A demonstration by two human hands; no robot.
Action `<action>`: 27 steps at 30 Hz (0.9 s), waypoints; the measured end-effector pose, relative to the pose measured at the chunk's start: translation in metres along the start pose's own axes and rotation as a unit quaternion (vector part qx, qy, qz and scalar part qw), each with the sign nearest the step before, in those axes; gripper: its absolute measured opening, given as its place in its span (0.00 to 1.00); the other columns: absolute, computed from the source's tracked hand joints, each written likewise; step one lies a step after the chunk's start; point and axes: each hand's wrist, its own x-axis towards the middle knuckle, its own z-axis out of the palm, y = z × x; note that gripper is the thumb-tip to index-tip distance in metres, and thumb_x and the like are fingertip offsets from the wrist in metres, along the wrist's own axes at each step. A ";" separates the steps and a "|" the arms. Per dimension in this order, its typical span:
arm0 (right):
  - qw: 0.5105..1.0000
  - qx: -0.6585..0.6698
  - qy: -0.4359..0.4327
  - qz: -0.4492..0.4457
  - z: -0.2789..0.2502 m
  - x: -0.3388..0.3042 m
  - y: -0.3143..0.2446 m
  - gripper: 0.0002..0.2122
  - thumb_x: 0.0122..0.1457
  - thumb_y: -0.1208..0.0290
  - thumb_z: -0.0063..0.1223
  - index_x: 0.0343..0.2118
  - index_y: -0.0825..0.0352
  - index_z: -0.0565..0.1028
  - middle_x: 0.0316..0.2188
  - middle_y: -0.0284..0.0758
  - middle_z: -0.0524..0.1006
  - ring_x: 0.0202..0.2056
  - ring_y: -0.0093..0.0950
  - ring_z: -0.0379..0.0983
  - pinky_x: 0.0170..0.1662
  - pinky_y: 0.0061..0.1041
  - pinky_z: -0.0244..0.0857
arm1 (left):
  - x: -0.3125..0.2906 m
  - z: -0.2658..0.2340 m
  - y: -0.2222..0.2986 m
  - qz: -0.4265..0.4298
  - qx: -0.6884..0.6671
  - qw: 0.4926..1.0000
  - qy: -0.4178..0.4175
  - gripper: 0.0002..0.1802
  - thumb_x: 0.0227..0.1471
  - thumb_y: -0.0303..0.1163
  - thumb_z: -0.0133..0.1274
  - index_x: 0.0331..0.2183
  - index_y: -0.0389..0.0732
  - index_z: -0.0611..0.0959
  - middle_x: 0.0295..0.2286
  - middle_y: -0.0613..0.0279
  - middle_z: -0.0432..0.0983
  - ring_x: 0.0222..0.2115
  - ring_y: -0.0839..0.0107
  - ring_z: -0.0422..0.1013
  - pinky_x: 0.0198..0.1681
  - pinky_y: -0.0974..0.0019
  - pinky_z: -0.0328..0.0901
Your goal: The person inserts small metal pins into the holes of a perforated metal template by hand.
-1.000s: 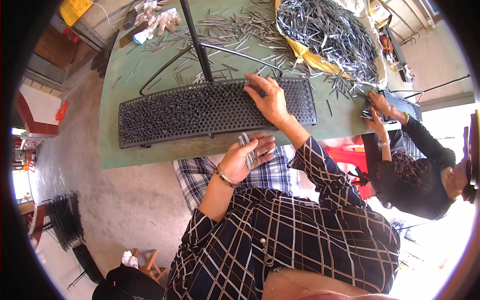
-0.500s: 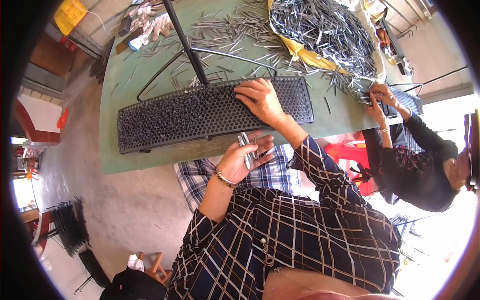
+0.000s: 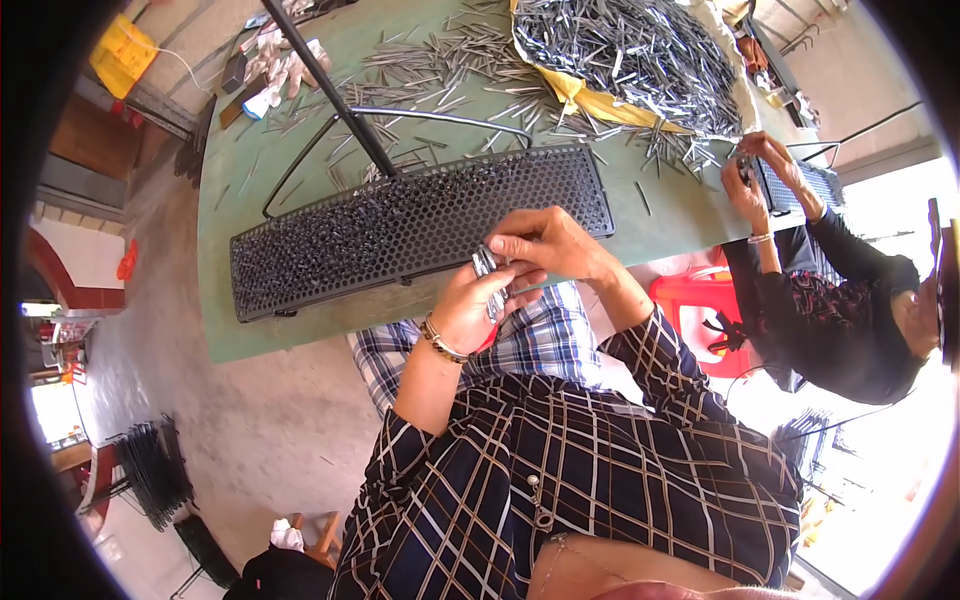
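My left hand point(image 3: 462, 312) is closed around a small bundle of thin, shiny metal strips point(image 3: 490, 285), just off the table's near edge. My right hand point(image 3: 560, 245) has its fingertips pinched at the upper end of that bundle, on what looks like one strip. Beyond both hands lies a long black perforated panel point(image 3: 440, 225) with a honeycomb of holes, tilted slightly on the table. Its left part and far edge are densely filled with dark strip ends. Open holes show in the middle and right.
A black rod frame point(image 3: 330, 92) rises behind the panel. Loose strips point(image 3: 450, 60) are scattered over the green table point(image 3: 225, 300), and a yellow-edged sack point(image 3: 620, 60) holds a big heap. Gloves point(image 3: 275, 75) lie at the far left. A co-worker's hands point(image 3: 755, 185) work at another panel on the right.
My right hand has left the panel's surface and come back toward me to the strips in my left hand. The view has shifted slightly. The co-worker's hands have moved a little.
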 end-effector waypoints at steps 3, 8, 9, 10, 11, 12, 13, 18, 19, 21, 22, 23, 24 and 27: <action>0.998 0.058 -0.027 0.016 -0.003 -0.010 0.013 0.12 0.52 0.68 0.56 0.34 0.73 0.77 0.29 0.37 0.78 0.30 0.22 0.72 0.34 0.22 0.66 | 0.001 0.006 -0.010 -0.005 0.001 1.000 -0.023 0.17 0.54 0.23 0.41 0.47 0.33 0.66 0.42 0.49 0.70 0.42 0.59 0.70 0.46 0.58 0.67; 0.987 0.114 -0.057 0.099 -0.012 -0.026 0.014 0.11 0.55 0.71 0.54 0.37 0.74 0.76 0.31 0.34 0.77 0.35 0.19 0.70 0.37 0.19 0.65 | 0.000 0.012 -0.013 -0.004 0.018 0.999 -0.026 0.18 0.55 0.24 0.40 0.48 0.32 0.65 0.43 0.47 0.69 0.44 0.58 0.69 0.49 0.57 0.66; 0.987 0.119 -0.063 0.083 -0.013 -0.027 0.015 0.11 0.55 0.71 0.54 0.36 0.74 0.76 0.31 0.33 0.77 0.34 0.19 0.70 0.36 0.19 0.65 | 0.000 0.013 -0.013 -0.005 0.035 0.999 -0.032 0.18 0.55 0.24 0.40 0.48 0.32 0.65 0.43 0.47 0.69 0.44 0.58 0.69 0.49 0.57 0.65; 0.987 0.121 -0.062 0.081 -0.013 -0.028 0.016 0.11 0.55 0.71 0.54 0.36 0.74 0.76 0.31 0.33 0.77 0.34 0.19 0.70 0.36 0.19 0.65 | 0.000 0.014 -0.013 -0.007 0.051 0.998 -0.037 0.18 0.55 0.25 0.40 0.48 0.32 0.65 0.43 0.47 0.69 0.45 0.57 0.69 0.49 0.57 0.65; 0.984 0.136 -0.071 0.091 -0.013 -0.028 0.014 0.11 0.54 0.71 0.55 0.36 0.74 0.76 0.30 0.33 0.76 0.33 0.19 0.70 0.35 0.18 0.65 | 0.000 0.013 -0.014 -0.006 0.054 0.998 -0.035 0.18 0.55 0.25 0.40 0.48 0.32 0.65 0.43 0.47 0.69 0.45 0.57 0.69 0.49 0.57 0.65; 0.980 0.150 -0.081 0.101 -0.012 -0.027 0.014 0.11 0.54 0.71 0.55 0.35 0.74 0.76 0.29 0.33 0.76 0.33 0.18 0.70 0.34 0.18 0.65 | 0.000 0.010 -0.016 -0.016 0.046 0.998 -0.042 0.17 0.55 0.25 0.40 0.48 0.32 0.65 0.43 0.47 0.69 0.45 0.57 0.68 0.49 0.57 0.65; 0.980 0.152 -0.082 0.099 -0.009 -0.027 0.016 0.11 0.54 0.71 0.55 0.35 0.74 0.76 0.29 0.33 0.76 0.33 0.18 0.70 0.34 0.18 0.65 | 0.000 0.007 -0.018 -0.026 0.039 0.998 -0.049 0.17 0.56 0.25 0.41 0.48 0.32 0.65 0.43 0.47 0.69 0.45 0.56 0.68 0.49 0.57 0.65; 0.977 0.166 -0.056 0.119 -0.006 -0.028 0.015 0.09 0.53 0.73 0.56 0.33 0.74 0.77 0.27 0.33 0.76 0.29 0.18 0.69 0.32 0.16 0.64 | -0.002 0.007 -0.017 -0.034 0.035 0.997 -0.059 0.17 0.56 0.27 0.41 0.47 0.31 0.65 0.44 0.46 0.68 0.46 0.55 0.67 0.50 0.55 0.64; 0.974 0.175 -0.040 0.140 -0.006 -0.028 0.014 0.09 0.53 0.72 0.56 0.33 0.74 0.77 0.27 0.33 0.77 0.28 0.18 0.70 0.32 0.16 0.64 | -0.003 0.005 -0.018 -0.033 0.032 0.998 -0.049 0.18 0.56 0.28 0.41 0.48 0.31 0.65 0.44 0.45 0.68 0.47 0.55 0.66 0.51 0.54 0.64; 0.971 0.191 -0.007 0.142 -0.006 -0.027 0.011 0.09 0.54 0.72 0.55 0.33 0.73 0.77 0.27 0.33 0.77 0.28 0.18 0.70 0.32 0.16 0.65 | -0.002 0.003 -0.019 -0.031 0.029 0.998 -0.041 0.18 0.57 0.28 0.41 0.48 0.31 0.65 0.44 0.45 0.68 0.47 0.55 0.66 0.51 0.54 0.64; 0.967 0.206 0.027 0.146 -0.005 -0.027 0.011 0.09 0.54 0.72 0.55 0.34 0.73 0.77 0.27 0.33 0.78 0.28 0.18 0.70 0.33 0.17 0.65 | -0.002 0.002 -0.019 -0.026 0.031 0.999 -0.033 0.19 0.57 0.29 0.41 0.48 0.30 0.65 0.44 0.44 0.68 0.48 0.55 0.66 0.51 0.54 0.63; 0.967 0.206 0.026 0.145 -0.006 -0.025 0.011 0.09 0.54 0.72 0.55 0.34 0.73 0.77 0.27 0.33 0.78 0.28 0.18 0.70 0.33 0.17 0.65 | -0.002 0.002 -0.020 -0.020 0.032 0.999 -0.024 0.19 0.57 0.30 0.40 0.49 0.30 0.65 0.45 0.44 0.68 0.48 0.55 0.66 0.51 0.53 0.63; 0.977 0.174 0.073 0.100 -0.008 -0.020 0.012 0.10 0.54 0.72 0.55 0.34 0.74 0.76 0.28 0.35 0.78 0.29 0.18 0.71 0.33 0.17 0.66 | -0.002 -0.001 -0.021 -0.020 0.032 0.999 -0.023 0.19 0.57 0.30 0.40 0.49 0.30 0.65 0.45 0.44 0.68 0.48 0.55 0.66 0.51 0.53 0.63; 0.982 0.122 0.141 0.039 -0.014 0.000 0.007 0.11 0.53 0.72 0.55 0.36 0.74 0.75 0.29 0.37 0.79 0.31 0.19 0.73 0.34 0.18 0.67 | -0.001 -0.005 -0.024 -0.008 -0.003 1.000 -0.001 0.20 0.57 0.31 0.40 0.49 0.30 0.65 0.45 0.43 0.67 0.47 0.56 0.66 0.51 0.53 0.63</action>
